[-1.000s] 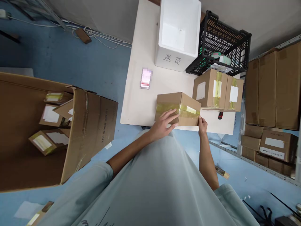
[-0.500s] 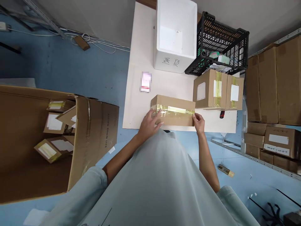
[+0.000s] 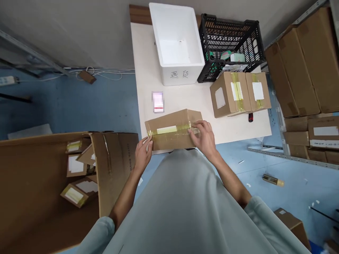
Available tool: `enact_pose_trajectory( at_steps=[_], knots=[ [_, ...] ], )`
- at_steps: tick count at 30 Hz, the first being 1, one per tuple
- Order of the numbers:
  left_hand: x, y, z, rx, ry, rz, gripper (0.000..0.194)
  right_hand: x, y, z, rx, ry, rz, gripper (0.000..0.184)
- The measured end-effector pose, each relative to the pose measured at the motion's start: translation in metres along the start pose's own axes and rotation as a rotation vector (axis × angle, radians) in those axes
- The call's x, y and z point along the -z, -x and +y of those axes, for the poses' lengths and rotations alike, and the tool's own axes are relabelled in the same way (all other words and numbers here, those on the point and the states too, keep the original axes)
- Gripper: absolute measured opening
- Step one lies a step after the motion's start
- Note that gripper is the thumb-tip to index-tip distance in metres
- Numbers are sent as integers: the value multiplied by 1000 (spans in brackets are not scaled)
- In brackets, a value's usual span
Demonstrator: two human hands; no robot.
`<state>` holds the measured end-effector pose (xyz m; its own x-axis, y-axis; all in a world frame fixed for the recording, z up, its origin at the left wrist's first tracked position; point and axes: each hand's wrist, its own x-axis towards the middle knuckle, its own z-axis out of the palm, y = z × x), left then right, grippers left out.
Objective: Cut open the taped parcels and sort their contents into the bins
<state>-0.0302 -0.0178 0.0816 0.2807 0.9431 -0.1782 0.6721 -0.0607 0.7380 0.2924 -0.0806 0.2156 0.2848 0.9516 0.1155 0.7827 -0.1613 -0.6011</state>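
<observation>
The taped carton (image 3: 172, 141) lies at the tabletop's (image 3: 182, 97) six-o'clock edge, left hand (image 3: 143, 152) and right hand (image 3: 203, 137) holding opposite ends. Outward: blurred pink item (image 3: 158, 101), eleven; white bin (image 3: 196, 72), twelve; black crate (image 3: 208, 72), one; two labelled boxes (image 3: 247, 100), two; big open box (image 3: 115, 169), eight.

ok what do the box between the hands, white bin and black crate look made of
Box: matt brown cardboard, by its folded edges; its glossy tape looks plastic. White bin: probably foam, given smooth matt walls, though plastic is possible. Black crate: likely dull moulded plastic, by its lattice.
</observation>
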Motion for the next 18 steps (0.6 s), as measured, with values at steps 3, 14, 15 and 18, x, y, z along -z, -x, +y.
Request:
enact_pose_trajectory(
  at_steps=[3, 14, 15, 18],
  knots=[
    [12, -6, -11, 29, -21, -13, 63, -14, 1, -19, 33, 19, -28, 28],
    [-16, -40, 28, 110, 339, -18, 43, 1, 12, 79, -217, -65, 109, 39],
    [-23, -42, 38, 104, 351, -34, 40, 3, 14, 97, -288, -97, 116, 40],
    [-43, -43, 65, 63, 359, -66, 35, 6, 24, 141, -494, -145, 122, 42]
  ],
)
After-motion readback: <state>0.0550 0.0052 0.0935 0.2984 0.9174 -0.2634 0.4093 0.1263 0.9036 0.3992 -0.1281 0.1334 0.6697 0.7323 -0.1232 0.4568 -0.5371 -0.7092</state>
